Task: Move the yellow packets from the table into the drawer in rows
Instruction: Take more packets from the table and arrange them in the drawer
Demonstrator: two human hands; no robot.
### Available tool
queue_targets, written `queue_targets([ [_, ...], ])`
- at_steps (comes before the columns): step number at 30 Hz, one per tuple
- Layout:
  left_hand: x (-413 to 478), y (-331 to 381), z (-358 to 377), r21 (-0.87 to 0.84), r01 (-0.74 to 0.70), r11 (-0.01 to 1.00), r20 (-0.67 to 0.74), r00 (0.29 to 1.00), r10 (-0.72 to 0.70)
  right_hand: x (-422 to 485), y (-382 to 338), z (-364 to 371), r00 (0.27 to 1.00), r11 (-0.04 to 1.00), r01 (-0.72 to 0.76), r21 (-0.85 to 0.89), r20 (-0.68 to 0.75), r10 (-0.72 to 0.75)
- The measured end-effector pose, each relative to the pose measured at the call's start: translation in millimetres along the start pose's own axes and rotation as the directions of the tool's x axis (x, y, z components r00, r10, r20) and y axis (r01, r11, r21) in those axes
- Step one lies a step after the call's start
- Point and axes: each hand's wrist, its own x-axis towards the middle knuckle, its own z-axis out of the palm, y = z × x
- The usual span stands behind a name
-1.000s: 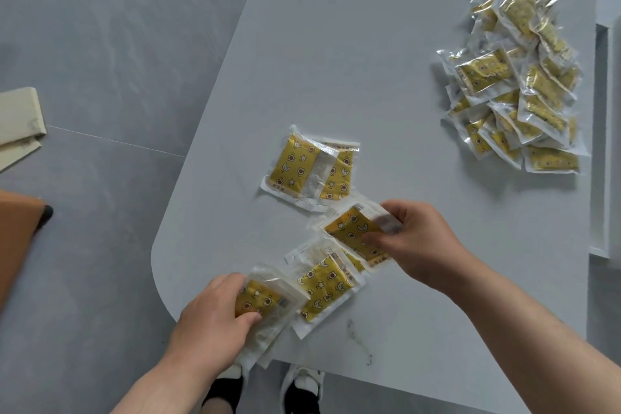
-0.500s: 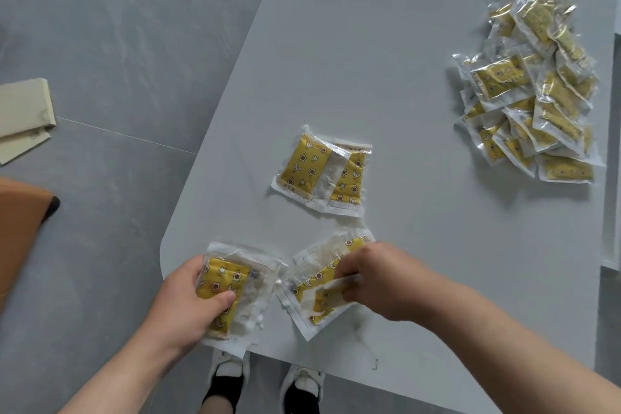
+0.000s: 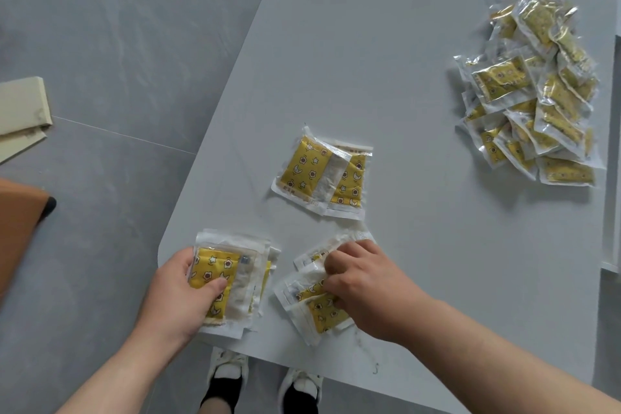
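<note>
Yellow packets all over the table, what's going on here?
A person is collecting them at the near edge of the grey table. The left hand grips a small stack, while the right hand pinches a few loose packets beside it. Two overlapping packets lie just beyond, and a big pile waits at the far right.

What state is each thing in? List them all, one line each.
left hand: grips the stack, thumb on top.
stack: several packets squared together, at the near corner of the table.
right hand: fingers curled on the loose packets.
loose packets: overlapping, askew, on the table.
middle pair: flat on the table, overlapping, no hand on it.
far pile: loosely heaped, no hand on it.
</note>
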Motion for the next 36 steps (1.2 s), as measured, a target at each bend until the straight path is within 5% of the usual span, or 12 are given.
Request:
queue_targets([
  [10,-1.3,-5.2,0.5,0.308,-0.090,0.947,-0.143,0.980,0.140,-0.8,-0.1,1.0,1.000,0.999,0.005,-0.049,-0.009,-0.005],
  [21,-6.8,-2.1,-14.4,0.024,-0.045,0.999,-0.059,0.997,0.047,-12.1,1.3,4.2,1.000,1.000,-0.028,0.006,0.000,0.028],
  [25,-12.2,0.8,-24.0,-0.153,0.026,0.988,-0.013,1.000,-0.028,-17.6,-5.2,5.3,0.975,0.971,-0.211,0.115,0.094,0.201],
  [30,-21.1,18.3,-48.4,-0.394,0.167,0.904,0.126,0.984,-0.127,-18.8,-24.2,-15.3,0.883,0.800,-0.469,0.373,0.203,0.423],
  [33,-27.8,39.9,-65.4,-0.498,0.204,0.843,0.197,0.973,-0.120,-21.7,-41.0,-34.6,0.756,0.506,-0.587,0.632,0.205,0.621],
  [36,-36.0,66.7,-84.5,-0.563,0.214,0.799,0.246,0.966,-0.085,-21.4,-61.8,-72.4,0.637,0.130,-0.453,0.882,0.219,0.739],
])
